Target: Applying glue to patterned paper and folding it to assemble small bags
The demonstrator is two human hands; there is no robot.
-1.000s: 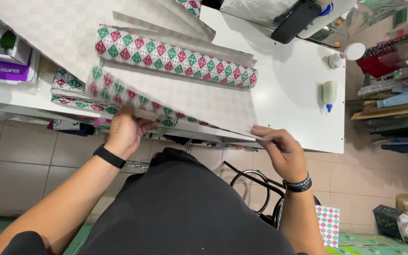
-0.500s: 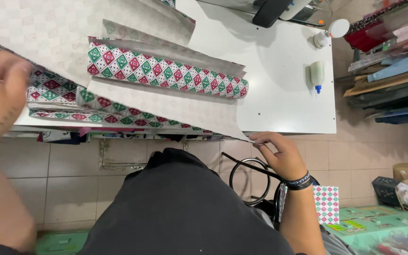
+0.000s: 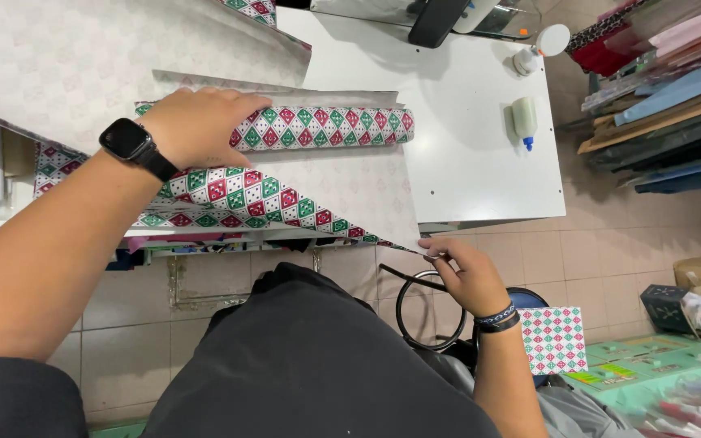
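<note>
Head view, looking straight down: the left hand (image 3: 204,122) lies flat and curled over the near end of a roll of wrapping paper (image 3: 326,127), fingers wrapped onto it, pressing it on the white worktop (image 3: 480,154). That roll lies crosswise, patterned in red, green and white diamonds, its far end stopping short of the bare stretch of worktop on the right. A black smartwatch (image 3: 127,141) sits on that wrist.

Down at the front edge, the right hand (image 3: 468,272) pinches the loose corner of the unrolled sheet (image 3: 350,182) between thumb and fingers, its grip closed on the paper just past the worktop's lip, out over the tiled floor (image 3: 602,251). The sheet shows its pale, faintly printed back upward, and a folded-over band along the near edge turns the bright diamond face (image 3: 237,199) up.

Open room lies to the right: plain white surface with only a glue bottle (image 3: 523,120) with a blue tip and a small white bottle (image 3: 529,58) further back, both well apart from the roll. Beyond the right edge stand stacked coloured paper sheets (image 3: 659,113). Beside the right wrist, by a black wristband (image 3: 498,318), rests a small offcut (image 3: 556,339) in the same diamond print.
</note>
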